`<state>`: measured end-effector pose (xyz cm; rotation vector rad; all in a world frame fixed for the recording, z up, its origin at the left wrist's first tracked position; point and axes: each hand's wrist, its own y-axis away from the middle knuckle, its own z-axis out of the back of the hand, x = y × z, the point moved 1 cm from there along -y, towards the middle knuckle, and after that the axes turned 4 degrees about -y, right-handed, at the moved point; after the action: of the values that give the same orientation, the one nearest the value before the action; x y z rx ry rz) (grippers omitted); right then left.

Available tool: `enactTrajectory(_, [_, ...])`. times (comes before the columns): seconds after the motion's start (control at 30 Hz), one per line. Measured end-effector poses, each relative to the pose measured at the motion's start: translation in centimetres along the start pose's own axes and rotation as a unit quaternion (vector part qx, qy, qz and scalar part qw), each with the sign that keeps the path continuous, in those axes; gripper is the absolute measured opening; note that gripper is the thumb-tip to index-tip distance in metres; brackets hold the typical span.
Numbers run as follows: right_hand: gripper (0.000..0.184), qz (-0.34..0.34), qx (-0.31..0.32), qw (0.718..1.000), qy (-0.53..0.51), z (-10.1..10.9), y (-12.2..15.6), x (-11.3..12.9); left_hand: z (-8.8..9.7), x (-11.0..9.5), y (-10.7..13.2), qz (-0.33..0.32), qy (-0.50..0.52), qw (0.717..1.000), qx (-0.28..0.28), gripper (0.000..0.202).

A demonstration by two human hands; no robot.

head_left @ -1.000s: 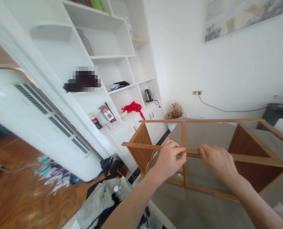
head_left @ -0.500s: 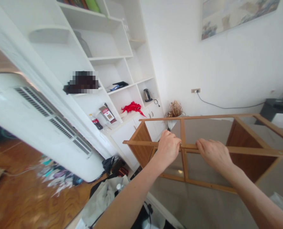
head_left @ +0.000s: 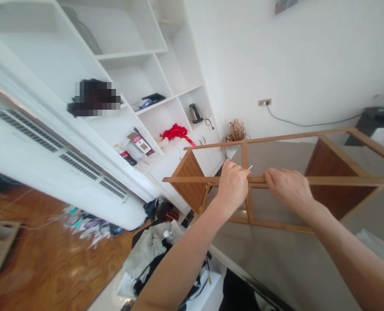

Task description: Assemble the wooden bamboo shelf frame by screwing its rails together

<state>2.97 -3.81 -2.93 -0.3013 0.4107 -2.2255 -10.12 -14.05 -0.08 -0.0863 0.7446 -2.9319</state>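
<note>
A wooden frame (head_left: 321, 180) of thin brown rails, with brown end panels, stands in front of me. My left hand (head_left: 232, 186) is closed at the near rail, close to where a cross rail meets it, and pinches a thin white thing (head_left: 250, 167) that sticks out above the fingers. My right hand (head_left: 287, 189) rests on top of the same rail just to the right, its fingers curled over the wood.
A white shelf unit (head_left: 166, 106) with a kettle (head_left: 195, 113), a red ribbon (head_left: 175, 131) and boxes fills the left wall. A white air conditioner (head_left: 62, 164) stands in front of it. Clothes (head_left: 153, 255) lie below on the floor. A cable hangs from a wall socket (head_left: 264, 102).
The view has tipped down and the frame sits higher in it. My left hand has shifted from gripping the rail to pinching a thin white thing at the joint. My right hand stays on the rail.
</note>
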Motion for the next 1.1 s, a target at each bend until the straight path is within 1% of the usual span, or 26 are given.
enactTrajectory(0.13, [0.04,0.004,-0.012,1.0,-0.003,0.0,-0.1,0.0,0.0,-0.2,0.2,0.025,0.016,0.999,-0.017,0.024])
enactTrajectory(0.27, [0.042,0.009,-0.018,1.0,-0.015,-0.3,-0.2,-0.3,0.3,-0.1,0.7,0.014,0.012,1.0,-0.008,0.02])
enactTrajectory(0.37, [0.042,0.012,-0.028,0.999,-0.026,-0.8,-0.2,-0.5,0.4,-0.2,1.2,0.025,0.006,0.999,-0.024,0.017])
enactTrajectory(0.47, [0.041,0.01,-0.041,0.999,-0.027,-1.1,-0.2,-0.6,0.2,-0.1,1.8,0.046,0.017,0.998,-0.033,0.022])
enactTrajectory(0.6, [0.04,0.004,-0.042,0.999,-0.015,-1.1,-0.3,-0.5,-0.3,0.1,2.2,0.055,0.025,0.998,-0.032,0.021])
enactTrajectory(0.77, [0.04,-0.001,-0.029,1.0,-0.005,-0.8,-0.2,-0.2,-0.1,0.4,2.3,0.049,0.034,0.998,-0.013,0.023])
enactTrajectory(0.9, [0.04,-0.007,-0.02,1.0,-0.002,-0.7,-0.2,-0.1,0.4,1.1,2.1,0.064,0.043,0.997,-0.004,0.021])
enactTrajectory(1.03, [0.04,-0.017,-0.015,1.0,-0.005,-0.6,-0.3,0.0,0.7,1.9,1.5,0.04,0.033,0.998,0.026,0.017])
enactTrajectory(1.1, [0.04,-0.025,-0.01,1.0,-0.008,-0.7,-0.4,0.1,0.8,2.3,1.2,0.029,0.021,0.999,0.029,0.017])
